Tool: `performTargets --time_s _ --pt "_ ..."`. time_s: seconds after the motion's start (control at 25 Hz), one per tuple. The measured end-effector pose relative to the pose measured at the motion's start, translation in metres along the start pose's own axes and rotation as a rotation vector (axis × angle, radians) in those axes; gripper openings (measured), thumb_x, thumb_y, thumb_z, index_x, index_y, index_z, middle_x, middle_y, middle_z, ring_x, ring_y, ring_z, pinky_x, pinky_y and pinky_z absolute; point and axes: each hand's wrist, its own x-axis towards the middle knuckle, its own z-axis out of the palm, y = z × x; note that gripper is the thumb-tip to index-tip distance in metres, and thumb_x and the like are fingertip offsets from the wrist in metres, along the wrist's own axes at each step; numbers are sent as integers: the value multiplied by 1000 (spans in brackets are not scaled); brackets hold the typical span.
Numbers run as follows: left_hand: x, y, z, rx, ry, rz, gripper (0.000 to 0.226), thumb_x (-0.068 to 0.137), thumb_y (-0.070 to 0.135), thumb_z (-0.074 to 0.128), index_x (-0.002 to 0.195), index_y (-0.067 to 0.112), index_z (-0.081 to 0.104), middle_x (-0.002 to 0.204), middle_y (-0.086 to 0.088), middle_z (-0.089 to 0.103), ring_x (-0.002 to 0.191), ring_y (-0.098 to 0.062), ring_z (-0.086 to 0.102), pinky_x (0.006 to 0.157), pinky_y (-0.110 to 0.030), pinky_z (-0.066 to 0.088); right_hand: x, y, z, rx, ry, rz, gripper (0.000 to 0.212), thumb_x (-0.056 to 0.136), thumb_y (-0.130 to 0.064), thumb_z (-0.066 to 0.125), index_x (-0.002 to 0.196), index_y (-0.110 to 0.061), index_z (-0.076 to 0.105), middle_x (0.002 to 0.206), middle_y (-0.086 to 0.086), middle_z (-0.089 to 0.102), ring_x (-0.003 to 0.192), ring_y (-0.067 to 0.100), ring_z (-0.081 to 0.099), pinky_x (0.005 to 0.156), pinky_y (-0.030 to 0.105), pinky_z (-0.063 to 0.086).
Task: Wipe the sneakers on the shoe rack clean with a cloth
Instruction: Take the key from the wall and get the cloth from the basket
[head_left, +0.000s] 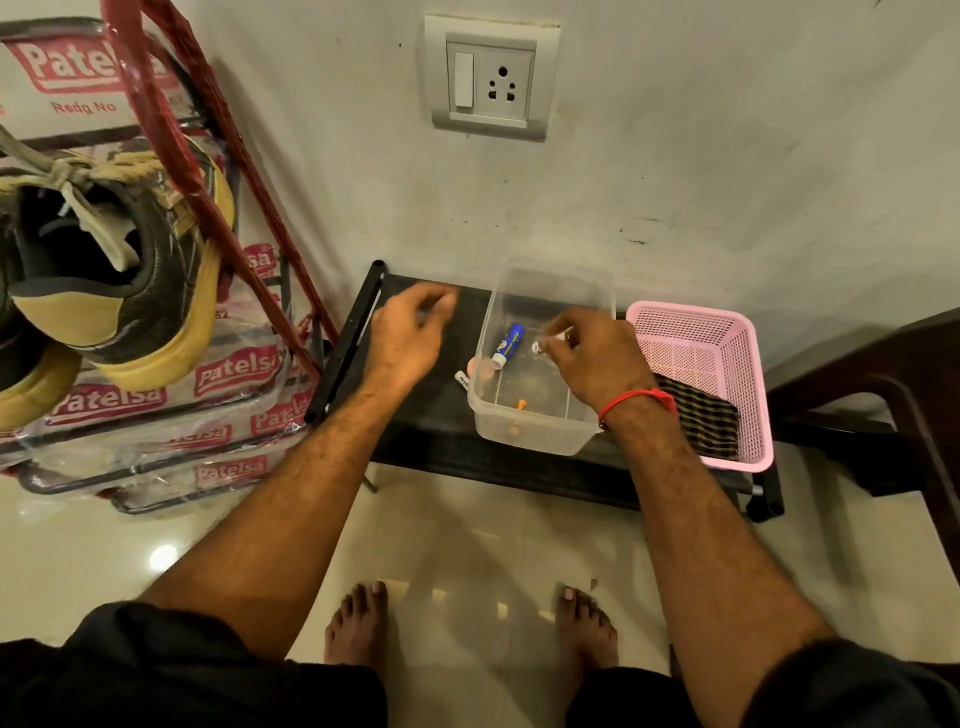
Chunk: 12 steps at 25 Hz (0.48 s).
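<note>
Bare feet (467, 629) on the tiled floor, nearest. Beyond them a low black tabletop (426, 415) carries a clear tub (535, 431).

Right hand (597, 358) is over the tub, fingers (558, 338) pinching a small white-capped item; identity unclear. Left hand (405, 338) hovers left of the tub, fingers loosely curled, holding nothing; motion-blurred.

Striped cloth (698, 415) lies in the pink basket (727, 332), touching the tub's right side. Sneakers (119, 270) sit on the red shoe rack (171, 135), well left of the tub, partly cut off by the frame.

Risk: wiping not begun; reaching across for the cloth could tip the light tub.

A blue tube (508, 345) lies inside the tub; its label is unreadable.
</note>
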Motion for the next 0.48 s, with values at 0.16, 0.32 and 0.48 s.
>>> performTargets --time_s 0.16,0.32,0.48 --pt "-23 -53 22 321 -303 -122 29 96 24 68 125 24 69 127 -5 64 121 -24 59 106 -39 48 -5 -2 6 -324 -84 24 10 93 -21 62 101 -26 65 109 6 70 117 32 51 98 40 34" --pt "-39 -55 41 593 -306 -41 47 93 40 69 136 28 57 143 -2 51 129 -28 50 101 -47 48 -7 -2 2 -262 -62 16 12 96 -20 62 105 -24 67 110 0 70 117 28 53 99 39 32" --pt "-39 -55 48 644 -203 24 39 92 42 70 126 27 58 134 1 61 120 -26 57 92 -46 52 -2 -1 1 -102 -32 31 6 95 -27 66 100 -25 69 102 -4 71 106 23 60 102 40 38"
